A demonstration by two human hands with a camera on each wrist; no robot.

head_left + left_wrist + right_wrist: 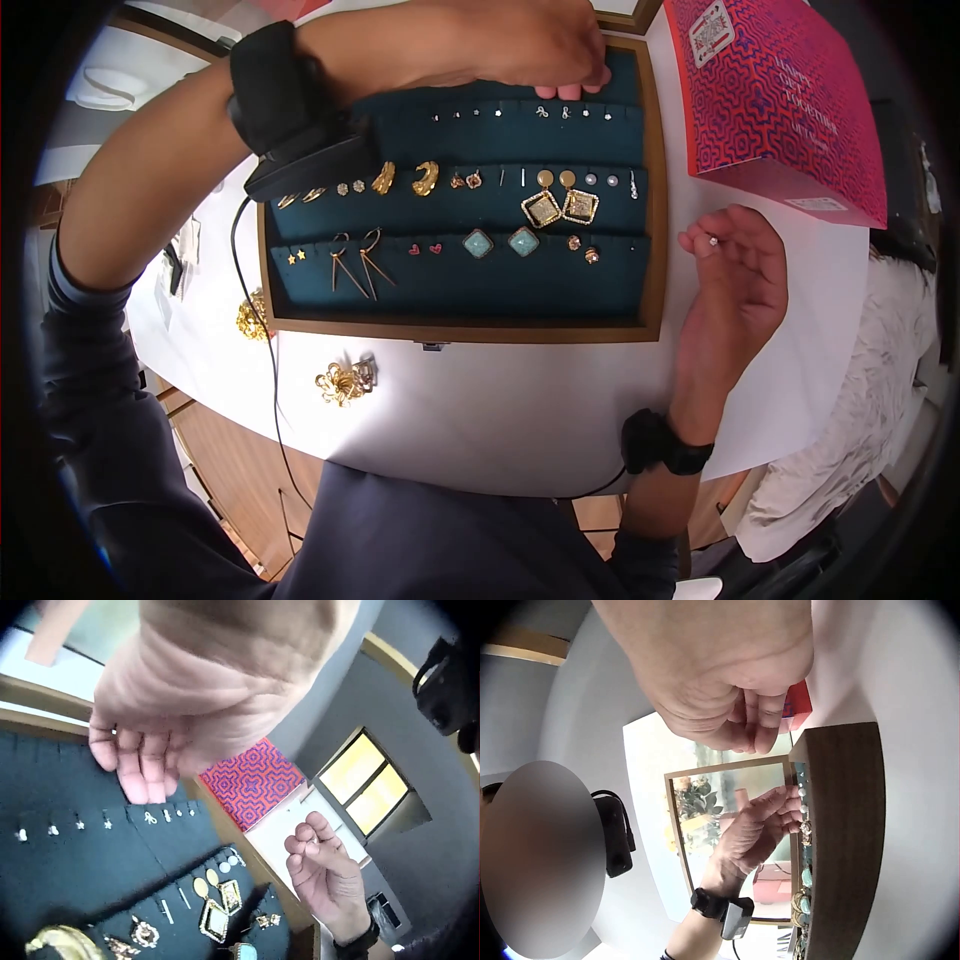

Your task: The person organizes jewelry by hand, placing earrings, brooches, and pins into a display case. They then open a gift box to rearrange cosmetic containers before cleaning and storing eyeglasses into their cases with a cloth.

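A wooden jewellery box (655,290) lined with dark teal cloth holds rows of earrings. My left hand (500,45) reaches across its upper part, fingertips bent down at the cloth above the top row of small studs (107,823); its thumb is hidden. Off the box's right side, my right hand (735,285) pinches a small shiny stud earring (713,241) between thumb and finger. Lower rows hold gold hoops (425,178), square gold drop earrings (580,207), turquoise diamond-shaped earrings (478,243) and long gold dangling ones (370,265).
A pink and purple patterned card or box (770,100) stands right of the jewellery box. Gold jewellery (343,382) lies on the white table (500,420) near the front edge, with another gold piece (252,316) to the left. A black cable hangs from the left wrist camera.
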